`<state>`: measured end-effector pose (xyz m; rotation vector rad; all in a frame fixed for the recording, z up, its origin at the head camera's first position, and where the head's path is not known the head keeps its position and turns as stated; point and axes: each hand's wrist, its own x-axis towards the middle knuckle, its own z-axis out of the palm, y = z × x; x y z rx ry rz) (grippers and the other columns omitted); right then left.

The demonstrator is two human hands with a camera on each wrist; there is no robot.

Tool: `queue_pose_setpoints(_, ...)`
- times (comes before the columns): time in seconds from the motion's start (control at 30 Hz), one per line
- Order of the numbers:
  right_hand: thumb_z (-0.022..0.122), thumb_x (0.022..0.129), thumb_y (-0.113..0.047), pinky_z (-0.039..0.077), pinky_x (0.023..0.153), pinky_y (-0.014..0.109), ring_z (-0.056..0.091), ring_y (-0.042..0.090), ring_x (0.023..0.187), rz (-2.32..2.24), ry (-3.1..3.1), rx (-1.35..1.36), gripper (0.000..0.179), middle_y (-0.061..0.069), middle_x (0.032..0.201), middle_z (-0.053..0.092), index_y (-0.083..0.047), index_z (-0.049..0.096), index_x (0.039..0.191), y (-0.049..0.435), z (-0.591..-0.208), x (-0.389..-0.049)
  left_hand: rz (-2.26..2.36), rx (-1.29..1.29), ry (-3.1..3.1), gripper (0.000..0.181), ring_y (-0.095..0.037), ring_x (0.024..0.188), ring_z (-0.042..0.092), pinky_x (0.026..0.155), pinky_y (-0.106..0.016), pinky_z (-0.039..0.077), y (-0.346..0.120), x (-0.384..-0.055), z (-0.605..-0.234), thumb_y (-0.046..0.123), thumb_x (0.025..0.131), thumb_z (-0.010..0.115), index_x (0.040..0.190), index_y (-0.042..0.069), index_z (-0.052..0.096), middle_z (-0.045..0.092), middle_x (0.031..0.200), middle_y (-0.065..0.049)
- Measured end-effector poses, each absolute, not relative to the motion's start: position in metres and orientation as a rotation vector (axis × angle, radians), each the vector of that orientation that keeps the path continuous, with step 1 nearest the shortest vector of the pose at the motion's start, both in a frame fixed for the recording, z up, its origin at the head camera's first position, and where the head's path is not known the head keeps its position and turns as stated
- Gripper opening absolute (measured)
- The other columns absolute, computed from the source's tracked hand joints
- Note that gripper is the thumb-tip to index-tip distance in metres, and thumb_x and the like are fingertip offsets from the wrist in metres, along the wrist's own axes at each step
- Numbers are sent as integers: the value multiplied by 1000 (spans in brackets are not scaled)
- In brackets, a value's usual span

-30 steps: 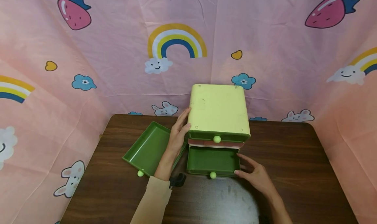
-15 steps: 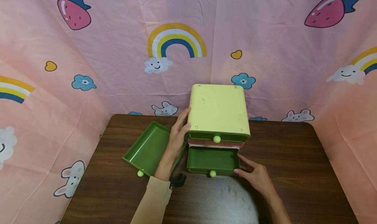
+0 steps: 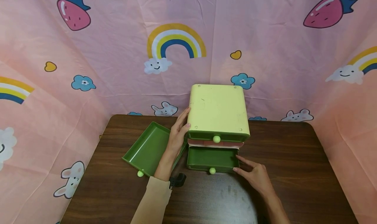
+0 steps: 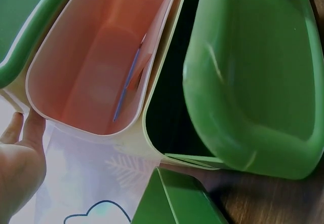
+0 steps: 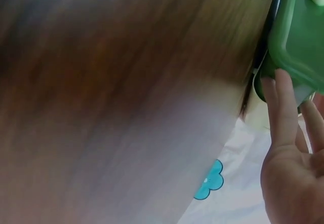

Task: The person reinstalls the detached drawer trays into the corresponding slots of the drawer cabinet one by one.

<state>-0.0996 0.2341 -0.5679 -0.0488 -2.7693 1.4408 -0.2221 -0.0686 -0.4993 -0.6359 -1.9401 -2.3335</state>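
A small yellow drawer cabinet (image 3: 218, 107) stands on the table, its top green drawer (image 3: 203, 136) shut. My left hand (image 3: 176, 132) rests against the cabinet's left side with extended fingers. Below the top drawer, a pink-lined compartment (image 4: 86, 77) faces the left wrist view, with a thin blue strip (image 4: 126, 84) inside. The bottom green drawer (image 3: 212, 158) is partly pulled out, and nothing lies in it. My right hand (image 3: 257, 178) touches that drawer's right front corner, thumb near the front and a finger at the side wall. Its fingers (image 5: 286, 102) are fairly straight.
A loose green drawer (image 3: 147, 148) with a light green knob lies at an angle on the dark wooden table (image 3: 294, 171), left of the cabinet and partly behind my left arm. A patterned pink cloth (image 3: 117, 37) hangs close behind the table.
The bottom drawer has slid a little way into the cabinet, with my right hand moving along at its corner. My left hand stays against the cabinet's side.
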Motion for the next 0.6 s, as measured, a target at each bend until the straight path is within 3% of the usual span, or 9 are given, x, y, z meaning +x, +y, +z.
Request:
queue_pose_setpoints(0.13, 84, 76, -43, 26, 40, 24, 16, 2, 43, 1526, -2800, -97, 60, 6, 74, 67, -26, 67, 131, 235, -567, -99, -2331, -633, -1946, 50, -15, 148, 24, 117, -42, 25, -69, -223, -500, 20, 104, 49, 154, 18, 40, 27, 161, 1)
queue_pose_setpoints(0.17, 84, 76, -43, 26, 40, 24, 14, 1, 44, 1527, -2801, -99, 60, 4, 71, 64, -26, 67, 131, 235, -567, -99, -2330, -631, -1947, 50, -15, 148, 24, 117, -41, 25, -69, -223, -500, 19, 104, 49, 154, 18, 40, 27, 161, 1)
queue_pose_setpoints(0.23, 84, 77, -44, 28, 41, 25, 15, 2, 43, 1517, -2799, -102, 59, 5, 72, 65, -26, 68, 131, 235, -567, -100, -2333, -631, -1944, 50, -15, 148, 24, 117, -39, 25, -69, -224, -500, 19, 105, 49, 154, 18, 40, 27, 161, 1)
queue_pose_setpoints(0.4, 84, 77, -43, 31, 45, 27, 26, 6, 49, 1486, -2776, -104, 57, 16, 103, 73, -26, 69, 128, 234, -565, -99, -2342, -635, -1936, 51, -15, 148, 24, 117, -38, 26, -69, -224, -500, 20, 104, 49, 154, 17, 40, 26, 161, 0)
queue_pose_setpoints(0.5, 83, 77, -45, 41, 54, 25, 52, 8, 64, 1434, -2766, -93, 56, 15, 118, 70, -25, 70, 128, 233, -566, -100, -2339, -626, -1944, 51, -15, 148, 24, 116, -38, 26, -69, -223, -500, 22, 104, 50, 154, 19, 40, 26, 161, 0)
queue_pose_setpoints(0.53, 83, 77, -45, 41, 55, 25, 49, 9, 61, 1430, -2761, -96, 56, 14, 118, 70, -25, 70, 128, 232, -566, -100, -2340, -623, -1945, 51, -15, 148, 24, 116, -38, 26, -69, -223, -499, 23, 104, 50, 154, 19, 40, 26, 161, 1)
queue_pose_setpoints(0.6, 83, 78, -44, 44, 60, 25, 57, 8, 73, 1402, -2751, -94, 55, 12, 125, 67, -24, 70, 128, 232, -566, -101, -2345, -620, -1947, 51, -15, 148, 24, 116, -38, 26, -69, -223, -499, 22, 104, 50, 154, 18, 39, 26, 161, 0)
